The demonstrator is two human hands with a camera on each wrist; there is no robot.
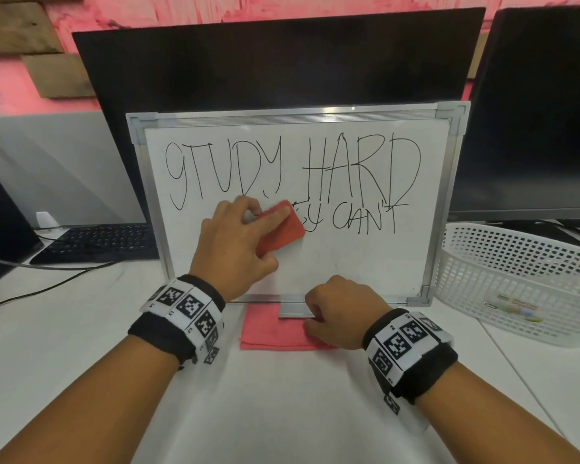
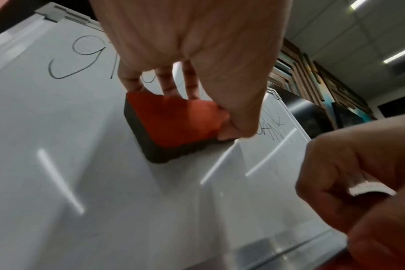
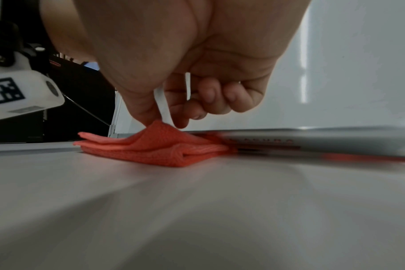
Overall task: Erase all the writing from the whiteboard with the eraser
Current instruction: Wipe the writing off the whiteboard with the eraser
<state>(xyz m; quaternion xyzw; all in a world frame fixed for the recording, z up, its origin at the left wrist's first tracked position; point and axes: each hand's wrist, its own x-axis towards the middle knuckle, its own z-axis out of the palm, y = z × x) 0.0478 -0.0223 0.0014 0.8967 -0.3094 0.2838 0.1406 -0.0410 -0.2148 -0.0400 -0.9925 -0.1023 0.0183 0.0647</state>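
White desk [image 1: 81, 380], whiteboard [image 1: 365, 262]; left hand [image 1: 230, 246] gripping eraser [image 1: 282, 234]

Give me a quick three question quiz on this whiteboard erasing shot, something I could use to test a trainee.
1. True or false: the left hand presses the red eraser on the whiteboard.
2. What lies folded under the whiteboard's bottom edge: A white basket, B pink cloth, C keyboard?
3. Which top-line words remain unerased?

Key: 1 true. 2 B, the pink cloth. 3 STUDY HARD.
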